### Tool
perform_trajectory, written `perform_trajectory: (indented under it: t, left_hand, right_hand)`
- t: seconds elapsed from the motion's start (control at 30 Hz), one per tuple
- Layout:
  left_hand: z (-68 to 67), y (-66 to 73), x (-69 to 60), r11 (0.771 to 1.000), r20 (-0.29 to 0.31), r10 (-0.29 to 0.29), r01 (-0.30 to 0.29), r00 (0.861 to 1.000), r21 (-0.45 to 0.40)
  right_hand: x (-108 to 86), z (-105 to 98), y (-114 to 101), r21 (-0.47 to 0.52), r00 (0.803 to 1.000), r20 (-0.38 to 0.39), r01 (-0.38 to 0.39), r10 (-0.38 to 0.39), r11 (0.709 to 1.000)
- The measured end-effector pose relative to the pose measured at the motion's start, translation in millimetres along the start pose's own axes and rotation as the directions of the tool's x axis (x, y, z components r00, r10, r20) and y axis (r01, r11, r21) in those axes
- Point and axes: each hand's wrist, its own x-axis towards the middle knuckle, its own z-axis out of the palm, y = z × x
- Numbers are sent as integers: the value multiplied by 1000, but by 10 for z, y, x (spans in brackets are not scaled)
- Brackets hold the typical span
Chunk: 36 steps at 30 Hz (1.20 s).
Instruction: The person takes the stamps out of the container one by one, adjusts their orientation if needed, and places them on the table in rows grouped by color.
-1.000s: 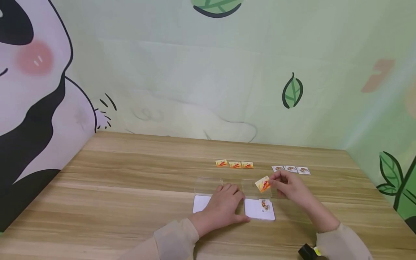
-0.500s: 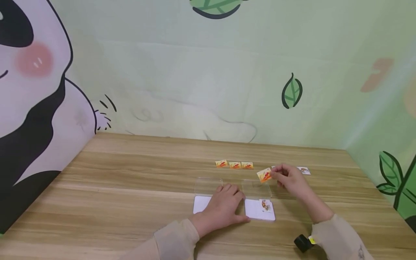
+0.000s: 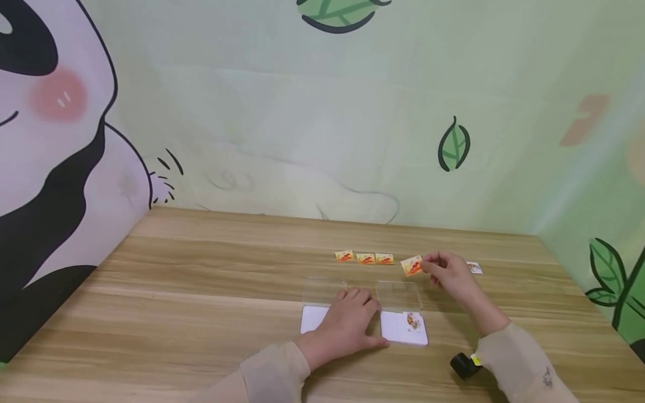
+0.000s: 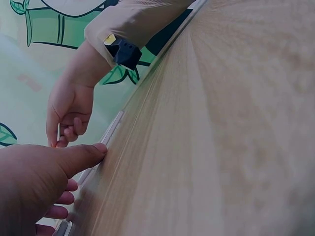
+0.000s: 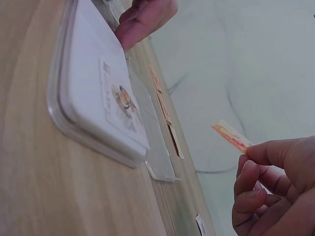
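Note:
My right hand [image 3: 450, 277] pinches a small yellow-and-orange stamp-like card [image 3: 411, 266] by its right edge, between thumb and index finger. It is held above the table, beyond the right clear box. That box [image 3: 395, 327] lies with its transparent lid folded back and a white insert inside. On the insert's right part sits a white card with a brown-and-orange picture [image 5: 123, 103]. My left hand [image 3: 347, 324] rests over the left box [image 3: 312, 318], fingers spread, its thumb [image 4: 91, 155] touching the right box's near left edge. It covers part of the left box.
Farther back, three orange cards [image 3: 365, 258] lie in a row. Right of them, a white picture card [image 3: 474, 267] shows past my right hand, which hides that row's other cards. A black wrist device [image 3: 464, 365] sits by the right sleeve. A painted wall [image 3: 252, 112] closes the table's back.
My right hand has moved away from me with the orange card, from over the right box's lid to near the back rows, now covering most white cards. The left hand stays in place.

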Motion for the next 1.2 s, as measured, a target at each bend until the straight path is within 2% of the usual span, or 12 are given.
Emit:
perform_trajectory:
  t: [0.43, 0.73, 1.03, 1.2]
  left_hand:
    - [6, -13, -2, 1000, 4, 0, 0, 1000, 13]
    - [7, -23, -2, 1000, -4, 6, -6, 1000, 17]
    - [7, -15, -1, 1000, -7, 7, -7, 1000, 21]
    - [6, -8, 0, 1000, -10, 11, -11, 1000, 22]
  right_hand:
    - [167, 103, 32, 34, 996, -51, -66, 68, 997]
    - [306, 187, 65, 46, 983, -119, -136, 140, 990]
    - [396, 232, 92, 65, 977, -140, -152, 160, 986]
    - [418, 248, 95, 39, 972, -152, -173, 177, 984]
